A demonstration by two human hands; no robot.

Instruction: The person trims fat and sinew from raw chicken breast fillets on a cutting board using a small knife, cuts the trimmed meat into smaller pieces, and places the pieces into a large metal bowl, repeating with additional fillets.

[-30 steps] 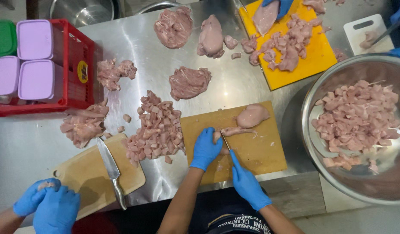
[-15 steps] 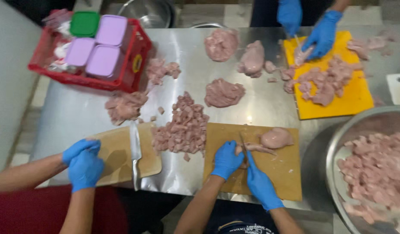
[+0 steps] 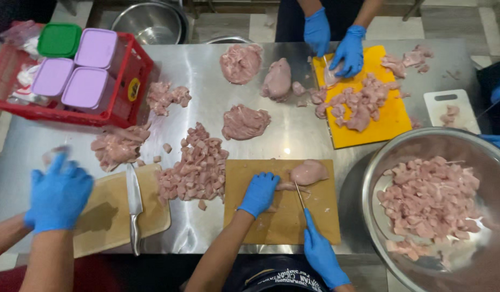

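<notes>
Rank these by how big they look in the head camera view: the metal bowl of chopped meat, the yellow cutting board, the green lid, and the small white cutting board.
1. Metal bowl, partly cut off by the frame
2. Yellow cutting board
3. Small white cutting board
4. Green lid, close to the white board, so this order is unsure

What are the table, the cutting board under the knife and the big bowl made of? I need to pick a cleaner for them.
The table looks like brushed stainless steel: grey, with a lamp glint. The cutting board under the left hand and the right hand with the knife looks like tan wood, matt; it could be composite. The bowl looks like polished steel, its rim mirror-bright.
</notes>
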